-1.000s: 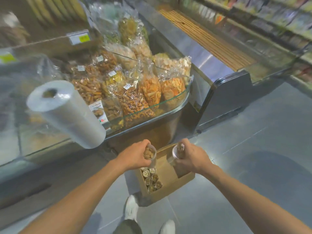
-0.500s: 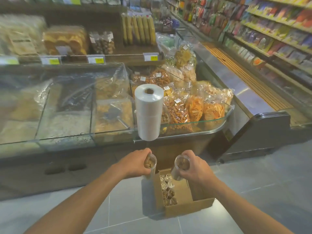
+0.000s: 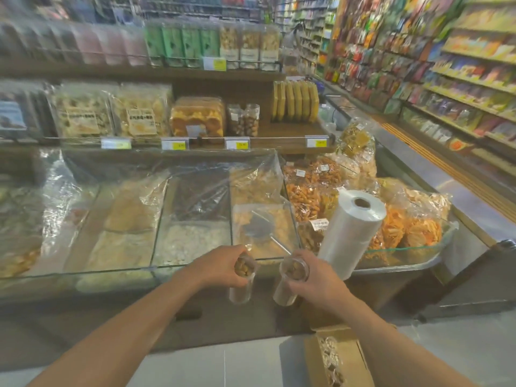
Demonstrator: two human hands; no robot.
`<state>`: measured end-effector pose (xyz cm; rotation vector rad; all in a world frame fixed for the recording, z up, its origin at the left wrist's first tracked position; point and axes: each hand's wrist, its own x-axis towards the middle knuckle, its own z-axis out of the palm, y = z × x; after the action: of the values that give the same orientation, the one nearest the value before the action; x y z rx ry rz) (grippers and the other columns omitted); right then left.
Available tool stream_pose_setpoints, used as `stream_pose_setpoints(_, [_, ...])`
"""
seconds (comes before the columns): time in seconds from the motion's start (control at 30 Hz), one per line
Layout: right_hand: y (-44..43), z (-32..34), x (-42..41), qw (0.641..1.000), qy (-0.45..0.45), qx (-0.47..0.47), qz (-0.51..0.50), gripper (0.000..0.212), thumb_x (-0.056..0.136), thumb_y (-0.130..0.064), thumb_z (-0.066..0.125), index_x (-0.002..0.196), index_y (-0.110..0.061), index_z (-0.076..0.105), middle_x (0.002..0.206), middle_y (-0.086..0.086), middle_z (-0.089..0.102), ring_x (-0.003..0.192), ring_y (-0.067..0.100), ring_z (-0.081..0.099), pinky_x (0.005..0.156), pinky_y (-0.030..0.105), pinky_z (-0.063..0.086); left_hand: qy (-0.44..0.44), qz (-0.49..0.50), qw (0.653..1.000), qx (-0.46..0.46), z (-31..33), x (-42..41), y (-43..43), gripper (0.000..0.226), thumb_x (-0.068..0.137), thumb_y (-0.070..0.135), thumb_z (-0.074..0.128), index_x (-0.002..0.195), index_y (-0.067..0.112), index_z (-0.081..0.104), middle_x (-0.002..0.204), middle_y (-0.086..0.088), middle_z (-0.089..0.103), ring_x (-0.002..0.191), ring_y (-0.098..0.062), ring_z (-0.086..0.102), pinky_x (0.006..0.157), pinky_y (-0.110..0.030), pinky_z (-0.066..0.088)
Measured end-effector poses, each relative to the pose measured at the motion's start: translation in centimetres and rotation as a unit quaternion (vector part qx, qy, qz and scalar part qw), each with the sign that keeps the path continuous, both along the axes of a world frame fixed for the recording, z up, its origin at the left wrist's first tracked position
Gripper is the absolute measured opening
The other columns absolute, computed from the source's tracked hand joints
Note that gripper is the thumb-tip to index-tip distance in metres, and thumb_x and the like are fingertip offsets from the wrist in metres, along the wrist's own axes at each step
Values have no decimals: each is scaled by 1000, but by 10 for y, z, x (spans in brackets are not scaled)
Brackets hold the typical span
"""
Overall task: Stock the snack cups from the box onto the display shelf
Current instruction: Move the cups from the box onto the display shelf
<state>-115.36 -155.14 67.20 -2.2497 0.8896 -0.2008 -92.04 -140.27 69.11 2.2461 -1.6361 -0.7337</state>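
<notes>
**Held stock.** Two clear snack cups of brown pieces. Your left hand (image 3: 223,265) has its fingers curled round the upper part of the left snack cup (image 3: 242,283). Your right hand (image 3: 318,277) grips the right snack cup (image 3: 289,283) the same way. Both cups hang over the near edge of the counter (image 3: 111,272), well below and short of the display shelf (image 3: 287,132).

**Remaining stock.** More cups (image 3: 331,361) sit in the cardboard box (image 3: 354,356) on the floor (image 3: 195,367), near right.

**Hazards, as judged:**
- The cup walls look smooth and you hold them high, so one could slip on the long reach and drop into the open bins.
- The roll of plastic bags (image 3: 351,233) stands just right of your right hand. Your forearm may clip it.
- The shelf's front rail with price tags (image 3: 237,143) could catch a cup base and tip it.
- The two shelved cups (image 3: 243,120) stand by a pastry bag (image 3: 198,118), and a nudge may topple them.

**Surface.** Glass-fronted counter of bulk bins under plastic film, with a scoop (image 3: 259,227) in one bin and bagged snacks (image 3: 307,191) at the right.

**Room.** A shop aisle, with packed shelves (image 3: 446,65) along the far right. Much of the view is blurred.
</notes>
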Motion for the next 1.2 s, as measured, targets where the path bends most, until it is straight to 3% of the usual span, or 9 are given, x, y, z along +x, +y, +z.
stream_pose_setpoints(0.13, [-16,46,68,999,7,-43,13,64,71,-63,73,125,-41,49,98,-13,72,83,4,69,77,32,60,-26,8,1000,-8,33,58,-5,54,78,51,74,126,31,58,117,13,65,96,-6,63,83,-30,56])
stream_pose_setpoints(0.23, [-38,88,115,996,18,-74,38,73,71,-66,75,131,-33,50,113,-8,67,97,14,66,84,38,57,-53,22,998,-29,63,98,-17,61,79,54,75,133,31,56,124,11,64,102,-9,62,86,-31,54])
stream_pose_setpoints(0.33, [-67,135,159,992,30,-109,52,68,74,-64,78,126,-30,52,114,-5,63,96,13,61,73,30,50,-62,36,996,-51,92,133,-34,64,82,51,77,137,29,56,126,13,61,105,-10,60,87,-32,52])
stream_pose_setpoints(0.57, [-151,211,235,982,34,-173,62,64,76,-57,79,126,-24,55,117,-5,62,93,6,58,71,28,48,-69,51,990,-110,141,201,-95,65,82,52,77,138,26,57,129,12,61,110,-9,60,91,-29,50])
stream_pose_setpoints(0.63, [-180,220,251,980,38,-185,61,67,79,-58,78,129,-21,55,120,-7,58,101,11,56,77,30,44,-62,51,989,-122,153,215,-117,61,82,51,78,134,26,60,126,12,62,110,-11,62,89,-29,51])
stream_pose_setpoints(0.73, [-229,224,274,980,43,-187,52,67,79,-59,78,130,-22,56,117,-8,56,97,9,54,69,24,39,-50,57,989,-128,167,233,-153,59,82,55,77,132,29,59,120,14,60,105,-7,62,87,-30,53])
stream_pose_setpoints(0.93, [-334,218,317,984,36,-170,38,69,74,-61,80,128,-23,56,123,-5,57,106,16,56,73,30,41,-55,60,987,-141,183,266,-240,66,83,54,77,141,27,57,134,12,59,106,-2,58,84,-25,47])
stream_pose_setpoints(1.07, [-394,212,345,984,42,-171,30,67,70,-62,82,123,-29,58,120,-8,59,103,15,57,70,29,41,-54,71,986,-140,187,286,-288,71,84,51,78,145,24,53,144,8,55,122,-13,56,97,-32,47])
stream_pose_setpoints(1.2, [-440,199,376,987,45,-152,22,65,66,-62,82,119,-33,59,110,-8,64,95,11,60,70,31,47,-32,84,985,-146,188,301,-320,67,85,50,79,143,26,55,134,11,57,111,-8,55,82,-22,45])
